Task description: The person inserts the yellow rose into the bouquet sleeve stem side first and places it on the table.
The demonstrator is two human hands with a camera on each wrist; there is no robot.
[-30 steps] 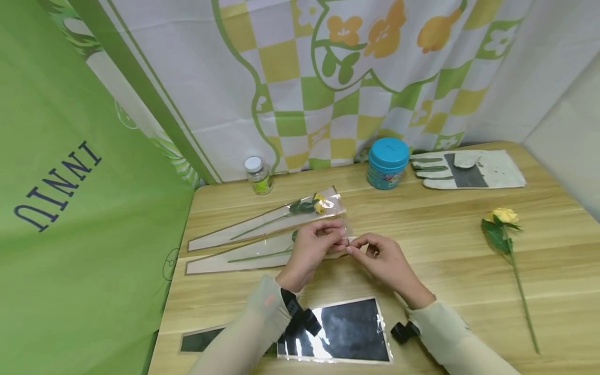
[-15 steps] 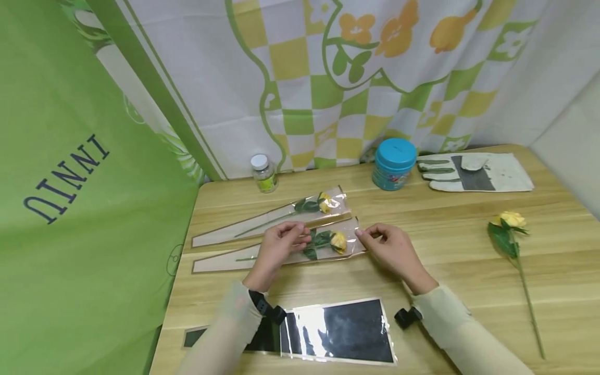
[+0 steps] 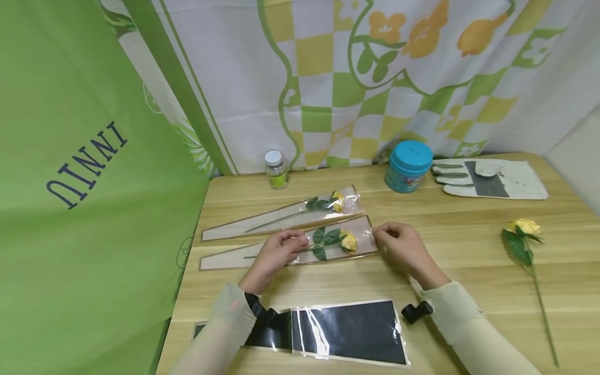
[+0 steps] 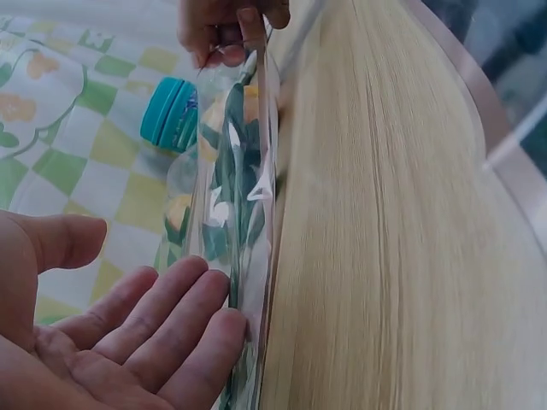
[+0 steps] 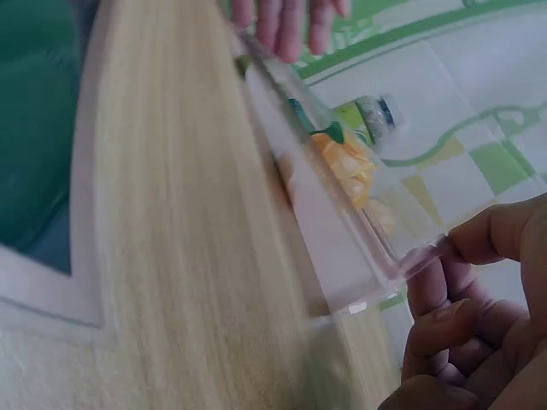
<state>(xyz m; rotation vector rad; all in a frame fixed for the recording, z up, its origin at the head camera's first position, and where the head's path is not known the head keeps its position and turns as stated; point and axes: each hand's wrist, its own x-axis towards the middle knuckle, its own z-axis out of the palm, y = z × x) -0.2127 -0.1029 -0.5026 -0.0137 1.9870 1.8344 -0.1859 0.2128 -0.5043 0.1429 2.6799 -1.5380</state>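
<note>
Head view: the nearer clear sleeve [image 3: 361,226] lies on the table [image 3: 450,271] between the hands, its wide end toward the right; inside it is a yellow rose [image 3: 349,242], bloom at the wide end, an arrangement that probably suits the taper, since bloom and leaves need more room than the stem. The right hand [image 3: 400,245] pinches the sleeve's wide end between thumb and forefinger, presumably to steady the film. The left hand [image 3: 278,252] is relaxed over the stem, its fingers nearly straight and side by side, the thumb well apart; whether its fingertips press the film or only hover cannot be told. Both forearms come in from the near edge, with wrists spread and hands angled inward. A second filled sleeve [image 3: 262,221] lies behind, a dark sleeve [image 3: 356,333] in front, and a loose rose [image 3: 526,226] well apart to the right.
</note>
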